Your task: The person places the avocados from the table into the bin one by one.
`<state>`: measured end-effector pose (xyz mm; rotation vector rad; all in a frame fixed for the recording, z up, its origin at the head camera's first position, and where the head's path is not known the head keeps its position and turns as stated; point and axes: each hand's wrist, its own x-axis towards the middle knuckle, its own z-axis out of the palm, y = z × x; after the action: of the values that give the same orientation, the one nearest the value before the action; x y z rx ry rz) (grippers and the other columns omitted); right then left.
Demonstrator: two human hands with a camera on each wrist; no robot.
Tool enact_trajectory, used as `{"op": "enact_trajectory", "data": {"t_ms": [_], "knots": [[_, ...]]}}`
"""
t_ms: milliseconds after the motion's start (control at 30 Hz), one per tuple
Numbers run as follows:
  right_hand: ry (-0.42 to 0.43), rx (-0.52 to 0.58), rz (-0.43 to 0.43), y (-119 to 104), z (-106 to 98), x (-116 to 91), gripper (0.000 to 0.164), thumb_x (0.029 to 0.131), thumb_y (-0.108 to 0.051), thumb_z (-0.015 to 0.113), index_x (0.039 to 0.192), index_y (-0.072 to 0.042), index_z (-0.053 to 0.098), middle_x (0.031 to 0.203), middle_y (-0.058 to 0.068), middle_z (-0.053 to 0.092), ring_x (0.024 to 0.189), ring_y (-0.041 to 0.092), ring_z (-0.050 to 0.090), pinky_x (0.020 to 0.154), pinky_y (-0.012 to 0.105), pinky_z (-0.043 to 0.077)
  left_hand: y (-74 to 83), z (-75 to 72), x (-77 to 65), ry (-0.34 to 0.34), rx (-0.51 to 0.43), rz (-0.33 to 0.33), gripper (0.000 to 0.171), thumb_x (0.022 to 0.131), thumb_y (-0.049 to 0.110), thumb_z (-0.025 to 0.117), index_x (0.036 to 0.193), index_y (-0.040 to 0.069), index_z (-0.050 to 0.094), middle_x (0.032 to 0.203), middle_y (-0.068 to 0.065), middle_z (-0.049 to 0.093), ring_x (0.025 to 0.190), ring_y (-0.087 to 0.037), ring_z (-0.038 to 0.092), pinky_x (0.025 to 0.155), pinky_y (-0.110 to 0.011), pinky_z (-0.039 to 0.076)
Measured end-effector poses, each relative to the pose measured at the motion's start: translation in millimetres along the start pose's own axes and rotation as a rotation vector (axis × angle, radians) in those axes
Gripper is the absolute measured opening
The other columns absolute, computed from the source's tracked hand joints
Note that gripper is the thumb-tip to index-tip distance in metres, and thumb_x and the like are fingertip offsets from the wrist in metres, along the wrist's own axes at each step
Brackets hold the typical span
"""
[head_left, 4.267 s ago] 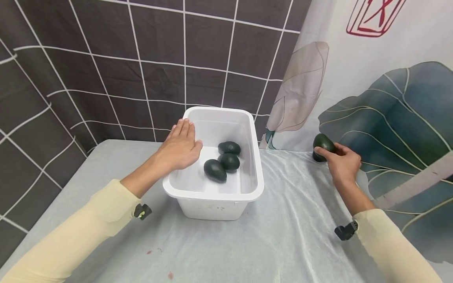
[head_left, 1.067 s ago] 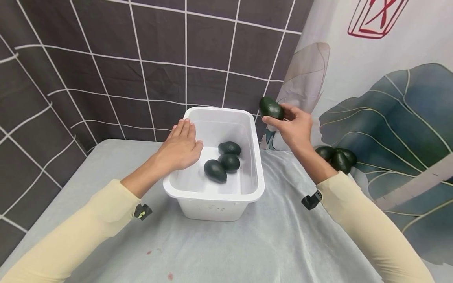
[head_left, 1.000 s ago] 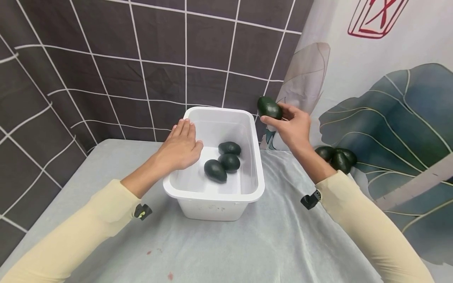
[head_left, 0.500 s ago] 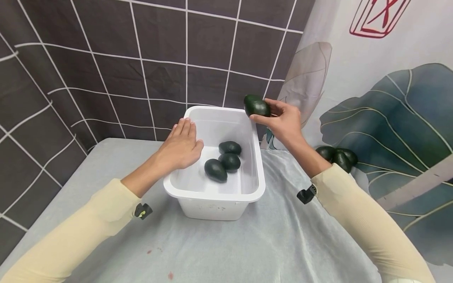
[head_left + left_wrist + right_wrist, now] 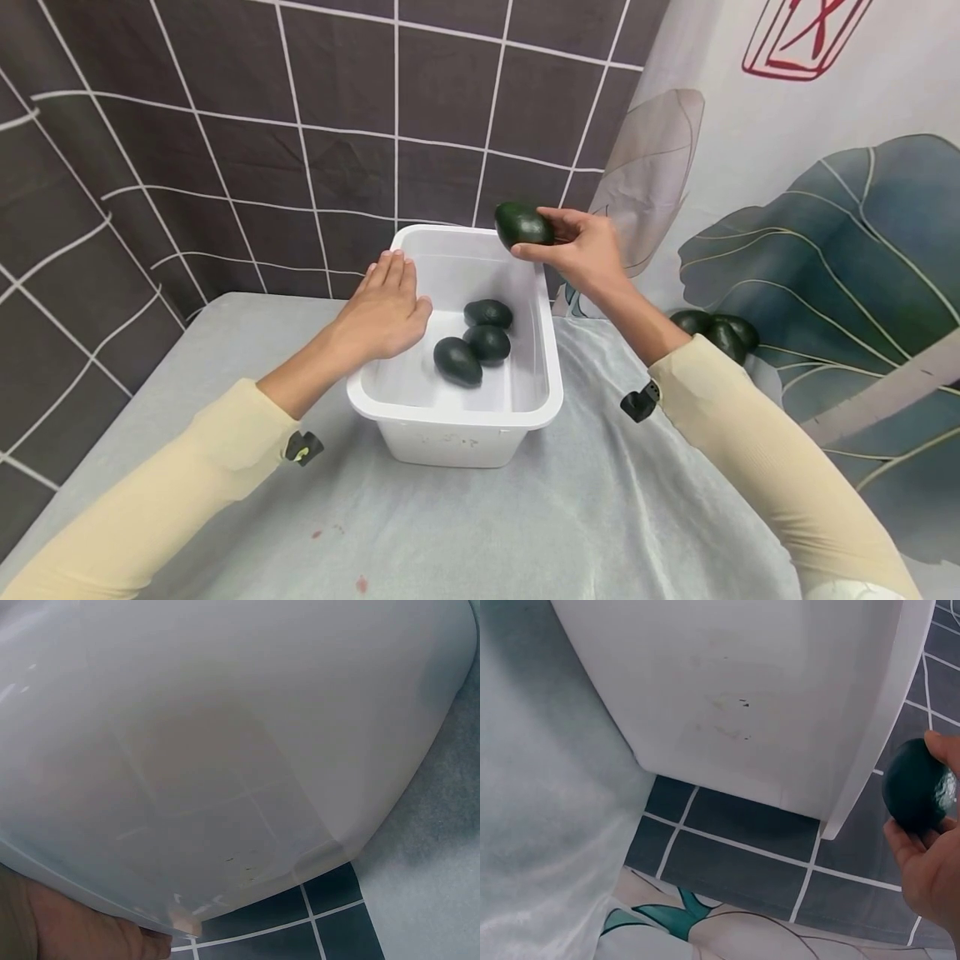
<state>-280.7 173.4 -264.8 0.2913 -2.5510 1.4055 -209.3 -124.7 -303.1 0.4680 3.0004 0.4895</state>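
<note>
My right hand [image 5: 585, 250] pinches a dark green avocado [image 5: 522, 224] between thumb and fingers, above the far right corner of a white plastic tub [image 5: 453, 415]. The right wrist view shows the same avocado [image 5: 916, 785] beside the tub's outer wall [image 5: 742, 690]. Straight-fingered, my left hand [image 5: 384, 312] rests palm down on the tub's left rim. Inside the tub lie three avocados, with one nearest the front [image 5: 457, 362], one in the middle [image 5: 487, 343] and one at the back [image 5: 488, 313]. In the left wrist view the tub's side [image 5: 225, 750] hides most of that hand.
A small pile of avocados [image 5: 723, 335] lies on the right by the patterned curtain [image 5: 840, 242], partly behind my right forearm. A grey cloth [image 5: 420, 533] covers the table. Dark fabric with white grid lines [image 5: 337, 175] hangs behind the tub and along the left.
My right hand lifts an avocado from the pile at the right and carries it left, over the tub's far right corner. The left hand stays on the rim.
</note>
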Motion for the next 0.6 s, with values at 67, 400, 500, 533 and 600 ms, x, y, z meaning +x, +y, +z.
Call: {"op": "enact_trajectory", "data": {"t_ms": [67,400,500,533,600], "knots": [[-0.018,-0.010,0.002,-1.4,2.0,0.9,0.074,0.082,-0.032,0.102,0.148,-0.012,0.076,0.140,0.015,0.081,0.126,0.028,0.080,0.091,0.018,0.058,-0.2,-0.1,-0.1,0.000,0.001,0.000,0.079,0.116,0.037,0.022,0.175,-0.014,0.009,0.187,-0.033,-0.002,0.178,-0.048,-0.007,0.146,-0.059,0.000],[-0.082,-0.057,-0.022,-7.6,14.2,5.4,0.072,0.081,-0.034,0.102,0.146,-0.013,0.077,0.138,0.011,0.082,0.125,0.026,0.079,0.097,0.027,0.057,0.0,-1.3,-0.7,0.000,0.001,0.001,0.079,0.116,0.037,0.022,0.175,-0.014,0.009,0.187,-0.033,-0.002,0.178,-0.048,-0.005,0.146,-0.058,0.000],[-0.095,-0.052,-0.028,-9.6,17.3,6.4,0.072,0.081,-0.032,0.102,0.146,-0.012,0.077,0.140,0.011,0.082,0.127,0.026,0.080,0.101,0.032,0.059,0.5,-1.4,-1.0,-0.001,-0.002,0.002,0.079,0.116,0.036,0.022,0.175,-0.014,0.009,0.187,-0.033,-0.002,0.178,-0.048,-0.005,0.146,-0.058,0.000],[-0.099,-0.055,-0.028,-9.9,18.5,6.8,0.072,0.081,-0.032,0.102,0.146,-0.012,0.077,0.140,0.011,0.082,0.128,0.026,0.080,0.102,0.034,0.060,0.6,-1.5,-1.2,0.000,-0.003,0.003,0.079,0.116,0.036,0.022,0.175,-0.014,0.009,0.187,-0.033,-0.002,0.178,-0.048,-0.005,0.146,-0.059,0.001],[-0.105,-0.064,-0.029,-11.1,20.3,6.9,0.073,0.080,-0.031,0.102,0.146,-0.012,0.077,0.141,0.010,0.081,0.129,0.026,0.079,0.105,0.038,0.061,0.9,-1.4,-1.3,0.001,-0.004,0.004,0.079,0.116,0.036,0.023,0.175,-0.014,0.010,0.187,-0.033,-0.001,0.178,-0.048,-0.004,0.146,-0.059,0.001]]}}
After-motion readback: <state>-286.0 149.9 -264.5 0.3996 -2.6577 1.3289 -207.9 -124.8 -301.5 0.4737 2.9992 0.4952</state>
